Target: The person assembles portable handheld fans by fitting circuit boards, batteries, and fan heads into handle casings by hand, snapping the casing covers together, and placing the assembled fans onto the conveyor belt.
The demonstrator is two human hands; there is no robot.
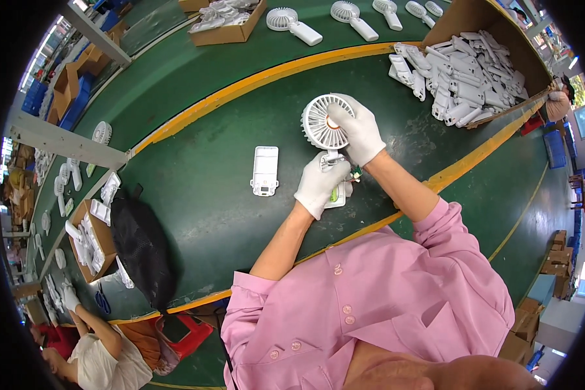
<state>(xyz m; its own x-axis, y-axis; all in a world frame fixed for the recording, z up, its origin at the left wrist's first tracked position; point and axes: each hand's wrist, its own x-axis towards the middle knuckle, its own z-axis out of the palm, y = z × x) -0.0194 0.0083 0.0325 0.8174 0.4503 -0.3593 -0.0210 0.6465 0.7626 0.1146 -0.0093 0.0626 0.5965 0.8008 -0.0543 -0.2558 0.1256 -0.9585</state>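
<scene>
A white handheld fan [318,123] with a round slatted head is held between my two gloved hands. My right hand [359,129] grips the right side of the head, its thumb over the grille near the orange ring at the centre. Below it, my left hand [321,182] closes round the neck and the top of the handle. The handle [336,197] is uncovered and shows something green inside; a small green circuit board [355,174] sticks out beside my left fingers. To the left, a loose white handle cover [265,170] lies on the green tabletop.
A tilted carton [533,49] spills white handle covers [465,81] at the far right. Several fans [303,31] lie on the conveyor beyond the yellow edge. A black bag [143,244] and a small carton [92,240] sit left; a co-worker [104,344] works there.
</scene>
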